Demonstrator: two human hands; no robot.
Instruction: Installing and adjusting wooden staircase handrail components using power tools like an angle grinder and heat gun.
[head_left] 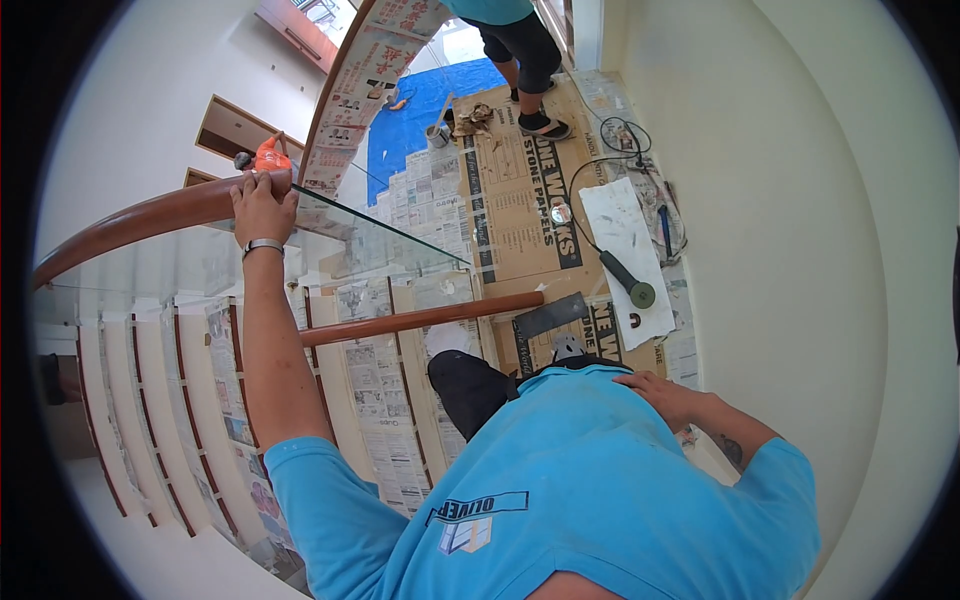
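My left hand grips the end of a curved brown wooden handrail, beside an orange object that I cannot clearly make out. A glass balustrade panel with a dark edge runs under it. My right hand rests at my waist on my blue shirt, fingers extended, holding nothing that I can see. A straight brown rail crosses the stairs below, near a dark grey sheet on the cardboard.
Newspaper-covered stairs descend leftward. Cardboard covers the landing, with a corded green power tool, white sheet and tin. Another person stands ahead near a blue tarp. A wall bounds the right.
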